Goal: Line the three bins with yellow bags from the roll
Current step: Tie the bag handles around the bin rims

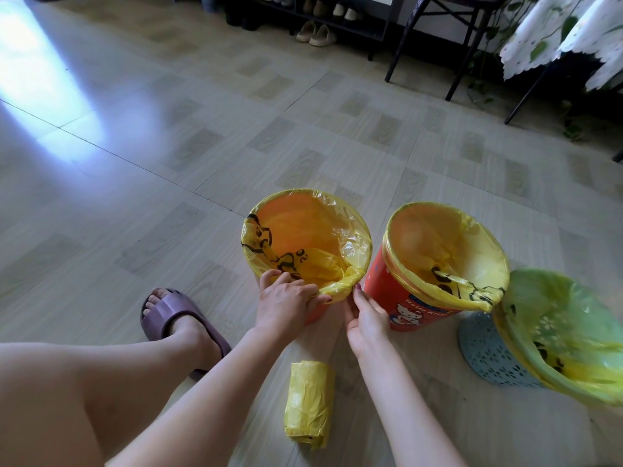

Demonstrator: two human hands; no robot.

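Three bins stand on the floor in a row. The left orange bin (320, 315) has a yellow bag (350, 237) spread over most of its rim. My left hand (286, 301) grips the bag's bunched edge at the near rim. My right hand (365, 315) touches the bin's near right side just below that edge, fingers fairly straight. The middle red bin (404, 298) wears a yellow bag (472, 230) folded over its rim. The blue perforated bin (488, 352) at the right also holds a yellow bag (566, 315). The roll of yellow bags (308, 402) lies on the floor between my forearms.
My left foot in a purple slipper (178, 315) rests left of the bins. A black chair (465, 38), a table with a leaf-print cloth (566, 32) and a shoe rack (320, 15) stand at the back. Tiled floor (168, 146) stretches to the left.
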